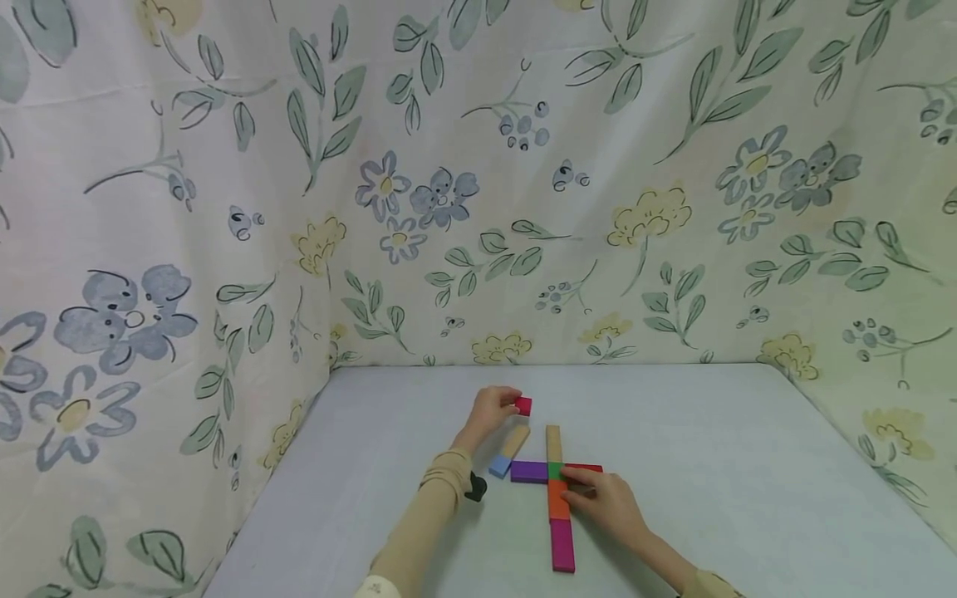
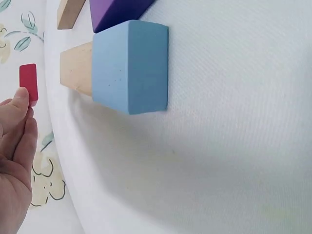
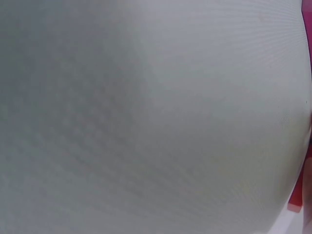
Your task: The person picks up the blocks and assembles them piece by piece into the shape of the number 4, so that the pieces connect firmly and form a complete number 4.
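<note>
My left hand pinches a small red block between thumb and fingers, beyond the other blocks; the left wrist view shows its flat red face. My right hand reaches in from the right, index fingertip at a green block and thumb at the edge of an orange block. These two belong to a column, with a bare wood block at the far end and a magenta block at the near end. A purple block extends left from green, a longer red block right.
Left of the column, a light blue block and another bare wood block lie end to end on a slant. They rest on a white table, with a flower-printed cloth standing behind and at the sides.
</note>
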The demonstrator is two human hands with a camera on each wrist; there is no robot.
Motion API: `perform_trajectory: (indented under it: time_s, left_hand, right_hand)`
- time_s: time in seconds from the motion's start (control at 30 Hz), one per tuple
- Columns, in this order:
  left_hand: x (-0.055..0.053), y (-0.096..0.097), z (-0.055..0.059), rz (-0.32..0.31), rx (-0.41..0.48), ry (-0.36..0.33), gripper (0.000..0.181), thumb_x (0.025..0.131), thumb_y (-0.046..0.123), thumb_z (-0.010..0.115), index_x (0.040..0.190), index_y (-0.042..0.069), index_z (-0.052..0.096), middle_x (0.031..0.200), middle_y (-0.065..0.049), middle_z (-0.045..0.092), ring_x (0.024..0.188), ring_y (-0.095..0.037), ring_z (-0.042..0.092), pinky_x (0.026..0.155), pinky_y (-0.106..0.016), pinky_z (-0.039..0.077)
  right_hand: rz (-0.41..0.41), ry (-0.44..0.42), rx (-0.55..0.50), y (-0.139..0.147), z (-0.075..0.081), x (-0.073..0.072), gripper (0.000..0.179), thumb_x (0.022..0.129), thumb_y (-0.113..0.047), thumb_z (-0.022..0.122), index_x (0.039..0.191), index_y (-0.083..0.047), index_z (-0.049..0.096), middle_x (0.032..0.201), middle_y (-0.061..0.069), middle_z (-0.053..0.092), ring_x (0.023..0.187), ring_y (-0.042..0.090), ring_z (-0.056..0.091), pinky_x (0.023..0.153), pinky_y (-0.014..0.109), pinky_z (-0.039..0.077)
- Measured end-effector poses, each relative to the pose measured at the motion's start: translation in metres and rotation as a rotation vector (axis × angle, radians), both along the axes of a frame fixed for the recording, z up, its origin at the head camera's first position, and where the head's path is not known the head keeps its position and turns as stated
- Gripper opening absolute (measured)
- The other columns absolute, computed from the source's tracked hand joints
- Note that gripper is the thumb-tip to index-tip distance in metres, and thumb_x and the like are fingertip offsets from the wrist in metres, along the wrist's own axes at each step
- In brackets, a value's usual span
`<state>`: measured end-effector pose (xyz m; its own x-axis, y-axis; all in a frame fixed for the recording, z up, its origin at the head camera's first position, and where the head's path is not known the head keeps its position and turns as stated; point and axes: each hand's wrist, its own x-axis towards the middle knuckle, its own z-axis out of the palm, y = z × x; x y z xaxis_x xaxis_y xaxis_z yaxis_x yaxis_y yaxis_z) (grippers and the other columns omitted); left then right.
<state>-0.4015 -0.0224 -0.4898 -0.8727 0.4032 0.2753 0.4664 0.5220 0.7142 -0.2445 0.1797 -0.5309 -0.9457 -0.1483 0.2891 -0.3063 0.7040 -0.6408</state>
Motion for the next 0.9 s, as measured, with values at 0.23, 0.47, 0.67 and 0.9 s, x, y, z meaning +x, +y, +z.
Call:
perform_trajectory:
  time_s: [0.23, 0.47, 0.67, 0.9]
  left_hand:
    - [0.0, 0.005, -0.004, -0.023, -0.097, -0.017, 0.028, 0.085, -0.004, 0.063, 0.113, -0.004, 0.066, 0.113, -0.017, 0.068, 0.107, -0.028, 0.065, 0.09, -0.035, 0.052]
    - [0.001, 0.006, -0.011, -0.005, -0.191, 0.003, 0.028, 0.086, 0.0, 0.063, 0.114, 0.0, 0.067, 0.112, -0.013, 0.07, 0.11, -0.027, 0.062, 0.096, -0.038, 0.048]
    - [0.001, 0.006, -0.014, -0.028, -0.206, 0.008, 0.028, 0.086, -0.001, 0.064, 0.113, 0.0, 0.068, 0.112, -0.013, 0.07, 0.109, -0.027, 0.062, 0.094, -0.038, 0.049]
    - [-0.001, 0.006, -0.016, -0.082, -0.227, 0.037, 0.029, 0.086, -0.001, 0.064, 0.114, -0.001, 0.067, 0.113, -0.014, 0.069, 0.107, -0.026, 0.064, 0.092, -0.035, 0.051]
  right_hand:
    - [-0.013, -0.007, 0.001, 0.0, -0.001, -0.001, 0.035, 0.077, -0.019, 0.077, 0.11, -0.01, 0.071, 0.101, 0.004, 0.074, 0.08, 0.013, 0.069, 0.067, 0.019, 0.054]
    - [-0.012, -0.003, 0.005, -0.001, -0.003, -0.001, 0.035, 0.077, -0.019, 0.077, 0.11, -0.011, 0.071, 0.101, 0.004, 0.073, 0.079, 0.012, 0.069, 0.067, 0.019, 0.054]
    - [-0.015, -0.005, 0.0, -0.002, -0.004, -0.001, 0.034, 0.077, -0.019, 0.077, 0.11, -0.011, 0.071, 0.101, 0.004, 0.074, 0.079, 0.012, 0.069, 0.067, 0.019, 0.054]
    - [-0.012, -0.002, -0.011, -0.002, -0.001, 0.0, 0.034, 0.078, -0.017, 0.077, 0.11, -0.01, 0.071, 0.101, 0.004, 0.074, 0.079, 0.012, 0.069, 0.068, 0.018, 0.053]
